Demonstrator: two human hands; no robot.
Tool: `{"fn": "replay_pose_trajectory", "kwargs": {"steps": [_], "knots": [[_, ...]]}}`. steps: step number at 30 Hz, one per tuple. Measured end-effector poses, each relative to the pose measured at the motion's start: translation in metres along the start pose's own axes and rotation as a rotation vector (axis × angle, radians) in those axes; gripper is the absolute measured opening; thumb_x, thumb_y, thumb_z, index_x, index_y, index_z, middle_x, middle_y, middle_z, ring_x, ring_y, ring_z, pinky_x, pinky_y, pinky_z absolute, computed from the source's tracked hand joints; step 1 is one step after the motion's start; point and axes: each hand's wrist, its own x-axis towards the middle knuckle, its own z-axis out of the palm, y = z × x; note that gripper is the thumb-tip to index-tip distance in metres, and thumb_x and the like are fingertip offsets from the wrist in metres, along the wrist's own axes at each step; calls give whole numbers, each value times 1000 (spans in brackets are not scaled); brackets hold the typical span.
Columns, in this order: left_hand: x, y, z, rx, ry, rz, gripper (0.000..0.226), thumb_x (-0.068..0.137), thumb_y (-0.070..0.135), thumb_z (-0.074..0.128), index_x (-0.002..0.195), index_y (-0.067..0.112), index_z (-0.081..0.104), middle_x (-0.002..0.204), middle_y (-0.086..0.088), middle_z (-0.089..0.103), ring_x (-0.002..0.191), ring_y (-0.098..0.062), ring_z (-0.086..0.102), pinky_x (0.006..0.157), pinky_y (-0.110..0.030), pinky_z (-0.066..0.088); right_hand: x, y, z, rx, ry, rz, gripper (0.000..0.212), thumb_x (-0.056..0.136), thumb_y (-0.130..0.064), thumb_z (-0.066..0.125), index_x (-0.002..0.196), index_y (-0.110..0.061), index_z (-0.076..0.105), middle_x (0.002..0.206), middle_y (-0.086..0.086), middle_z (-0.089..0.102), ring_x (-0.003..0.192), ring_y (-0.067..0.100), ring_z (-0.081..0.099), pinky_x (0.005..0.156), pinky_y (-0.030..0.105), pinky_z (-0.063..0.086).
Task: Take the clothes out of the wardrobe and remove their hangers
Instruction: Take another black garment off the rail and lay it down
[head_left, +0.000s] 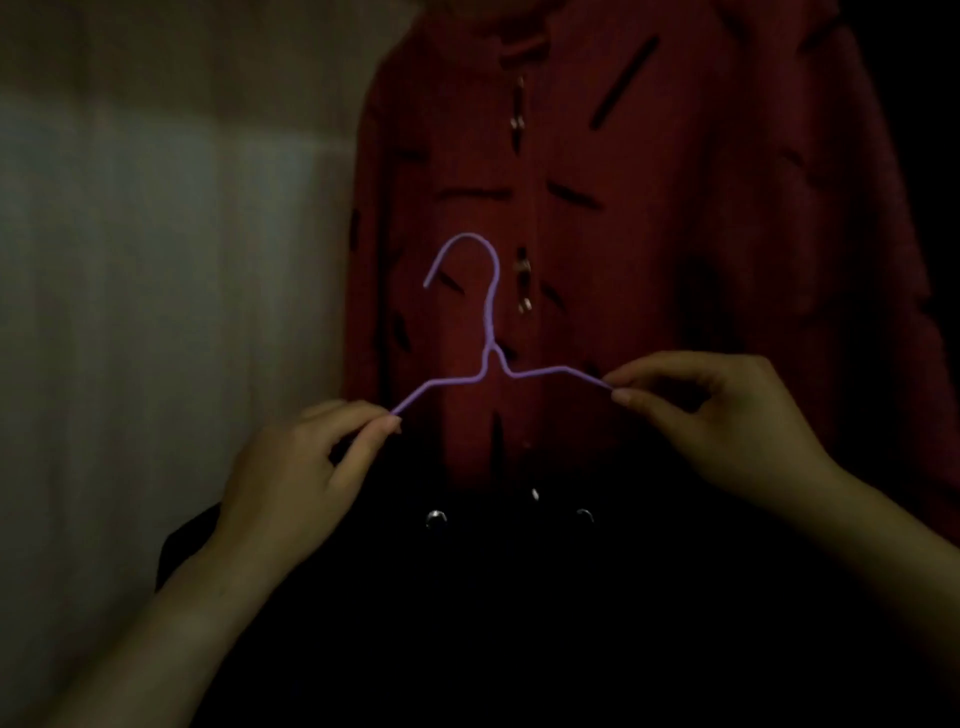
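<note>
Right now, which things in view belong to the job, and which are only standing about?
Job: purple hanger, pinched at its two ends by the left hand and right hand; black garment below it; red garment hanging behind, probably next.
Not the job: pale panel on the left.

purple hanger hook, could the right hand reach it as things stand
Probably yes. The hook stands bare above the black garment, nothing in front of it, but the right hand pinches the hanger and must let go first.
</note>
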Motion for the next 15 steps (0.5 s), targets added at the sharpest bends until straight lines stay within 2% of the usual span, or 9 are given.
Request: {"fn": "replay_pose_trajectory", "kwargs": {"steps": [2, 5, 6, 10, 15], "knots": [[-34, 13, 13, -96, -57, -45, 36, 85, 46, 44, 86, 26, 73, 82, 16, 67, 77, -4, 59, 63, -15, 42, -43, -1, 1, -1, -28, 110, 17, 78, -18, 71, 87, -32, 71, 81, -13, 71, 78, -2, 65, 74, 16, 51], [-81, 34, 29, -207, -162, -99, 39, 84, 52, 43, 87, 27, 72, 73, 7, 65, 65, -8, 59, 55, -33, 46, -111, -6, -5, -16, -38, 303, 14, 78, -17, 71, 87, -27, 72, 81, -11, 70, 78, 1, 65, 74, 17, 52], [-97, 44, 35, -247, -196, -116, 39, 83, 53, 42, 87, 27, 72, 71, 8, 63, 64, -8, 58, 52, -35, 46, -135, -9, -9, -31, -32, 359, 13, 78, -16, 71, 87, -26, 72, 80, -11, 70, 78, 3, 65, 75, 17, 52], [-158, 88, 57, -387, -334, -170, 37, 83, 53, 43, 85, 28, 71, 67, 11, 56, 61, -7, 53, 48, -28, 40, -229, -27, -32, -130, 11, 531, 17, 77, -18, 71, 83, -33, 70, 79, -11, 70, 76, 5, 66, 75, 14, 48], [-217, 151, 65, -490, -474, -127, 24, 86, 44, 51, 84, 28, 69, 74, 10, 60, 68, -11, 57, 53, -33, 46, -328, -75, -73, -220, 104, 733, 22, 77, -12, 71, 78, -34, 68, 74, -29, 66, 68, -5, 61, 67, 5, 42]]}}
